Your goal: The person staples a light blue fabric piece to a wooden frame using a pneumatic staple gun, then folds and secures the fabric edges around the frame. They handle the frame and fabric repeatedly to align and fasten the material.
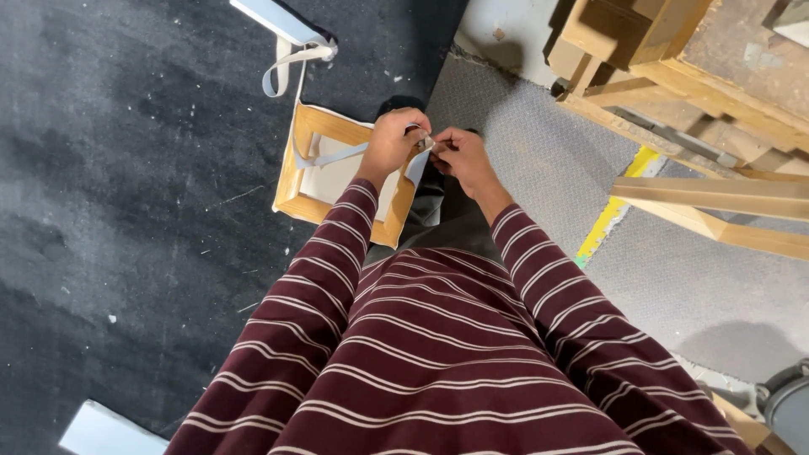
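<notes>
At the far left we see the dark speckled floor (126, 168), with a pale flat board (105, 431) at its lower corner and another pale strip (274, 18) at the top, from which a loose light strap (291, 63) loops down. Next comes the wooden frame (312, 198), held upright-tilted in front of our legs, canvas stretched over it. Our left hand (394, 141) is closed on the frame's upper right corner, and our right hand (462, 156) is pinched shut on the fold of canvas (419, 164) there, the two touching. To do this well, we judge the fabric should be pulled taut and flat at the corner. Rightward lie grey matting (539, 168), a yellow floor stripe (619, 206) and stacked timber (699, 76).
</notes>
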